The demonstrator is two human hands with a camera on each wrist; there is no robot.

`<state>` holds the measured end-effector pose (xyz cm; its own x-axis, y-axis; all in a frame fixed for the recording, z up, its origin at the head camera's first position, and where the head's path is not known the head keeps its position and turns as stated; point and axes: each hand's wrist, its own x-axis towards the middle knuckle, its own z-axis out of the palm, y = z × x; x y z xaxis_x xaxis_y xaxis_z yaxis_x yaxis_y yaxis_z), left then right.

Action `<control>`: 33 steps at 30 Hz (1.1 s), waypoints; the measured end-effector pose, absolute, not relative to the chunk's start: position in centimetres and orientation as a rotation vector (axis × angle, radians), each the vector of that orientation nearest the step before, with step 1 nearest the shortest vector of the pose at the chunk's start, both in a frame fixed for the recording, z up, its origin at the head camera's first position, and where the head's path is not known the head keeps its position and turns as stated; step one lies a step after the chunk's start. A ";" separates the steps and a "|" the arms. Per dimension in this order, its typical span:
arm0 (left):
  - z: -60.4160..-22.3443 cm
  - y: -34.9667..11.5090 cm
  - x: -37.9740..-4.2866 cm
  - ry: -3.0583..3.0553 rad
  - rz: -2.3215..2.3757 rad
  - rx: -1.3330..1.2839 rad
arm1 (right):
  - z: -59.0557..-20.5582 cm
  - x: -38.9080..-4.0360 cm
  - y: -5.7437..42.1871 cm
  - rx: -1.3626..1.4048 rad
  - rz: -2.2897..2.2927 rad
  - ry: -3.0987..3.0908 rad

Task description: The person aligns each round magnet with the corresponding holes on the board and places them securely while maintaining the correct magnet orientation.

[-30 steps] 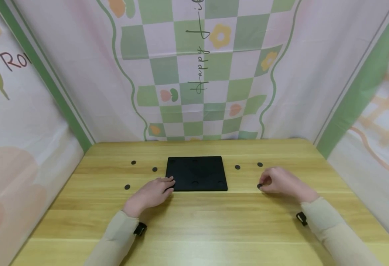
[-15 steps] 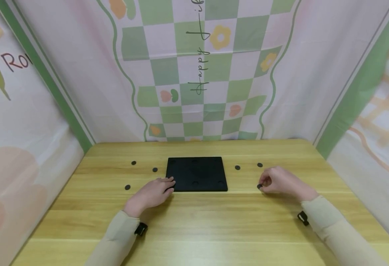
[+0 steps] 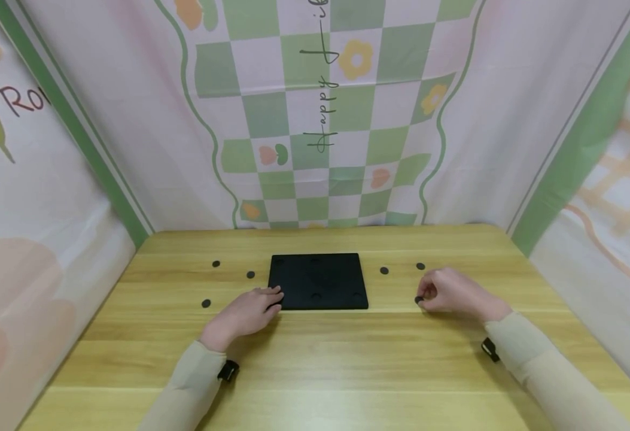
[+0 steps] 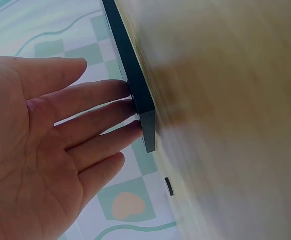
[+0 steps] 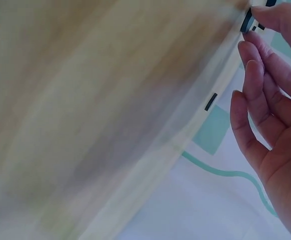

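A flat black rectangular board (image 3: pixel 320 280) with shallow round recesses near its edges lies on the wooden table. My left hand (image 3: pixel 243 314) rests its fingertips on the board's near left corner; in the left wrist view the fingers (image 4: pixel 98 117) are nearly straight and meet the board's edge. To the right of the board, my right hand (image 3: pixel 457 293) pinches a small black disc (image 3: pixel 419 300) between thumb and fingertips, low at the tabletop. The right wrist view shows that disc (image 5: pixel 246 21) tilted up on edge, with the other fingers curled loosely.
More small black discs lie flat: one at far left (image 3: pixel 216 263), one close to the board (image 3: pixel 250 275) and one nearer (image 3: pixel 206 303). Two discs sit right of the board, an inner disc (image 3: pixel 384 270) and an outer disc (image 3: pixel 420 266). A printed curtain (image 3: pixel 315 131) hangs behind the table.
Almost nothing differs. My right hand with the disc has shifted very slightly; the left hand and the board stay in place.
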<state>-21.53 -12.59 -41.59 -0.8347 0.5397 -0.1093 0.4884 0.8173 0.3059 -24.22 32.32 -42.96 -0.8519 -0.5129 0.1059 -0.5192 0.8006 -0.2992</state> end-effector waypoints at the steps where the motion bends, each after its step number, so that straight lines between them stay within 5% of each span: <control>1: -41.6 -12.6 -21.5 2.809 0.399 0.800 | -43.0 -24.3 32.3 0.850 0.502 -2.961; 33: -41.5 -12.7 -21.6 2.805 0.405 0.799 | -42.4 -25.5 29.9 0.957 0.672 -2.902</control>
<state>-21.56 -12.71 -41.54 -0.8348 0.5390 -0.1122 0.4854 0.8167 0.3123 -25.46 29.91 -42.43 -0.8128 -0.5647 0.1432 -0.5702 0.7207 -0.3943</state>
